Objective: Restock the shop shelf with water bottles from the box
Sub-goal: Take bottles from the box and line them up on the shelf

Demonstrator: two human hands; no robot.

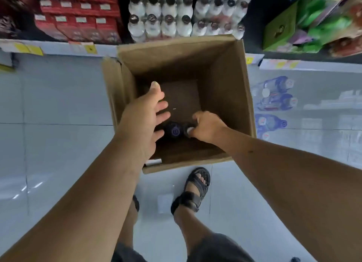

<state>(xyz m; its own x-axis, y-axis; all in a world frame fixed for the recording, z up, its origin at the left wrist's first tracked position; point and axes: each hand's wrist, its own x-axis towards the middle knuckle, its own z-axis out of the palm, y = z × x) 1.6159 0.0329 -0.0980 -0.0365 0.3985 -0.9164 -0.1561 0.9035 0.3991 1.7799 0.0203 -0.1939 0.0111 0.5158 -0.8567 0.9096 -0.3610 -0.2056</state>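
Observation:
An open cardboard box point(225, 81) stands on the floor in front of the shelf. Near its bottom front stands a water bottle with a dark purple cap point(175, 131). My left hand point(145, 116) reaches into the box just left of that bottle, fingers spread and relaxed, holding nothing. My right hand point(205, 126) is inside the box too, fingers curled round the top of a second bottle point(186, 129) right beside the first; most of that bottle is hidden. On the shelf behind the box stand rows of water bottles point(170, 15) with dark caps.
Red cartons point(78, 17) fill the shelf to the left, green packs point(313, 26) to the right. The shelf edge with yellow price tags point(58, 48) runs across. My sandalled feet point(194, 189) stand on the glossy tile floor just before the box.

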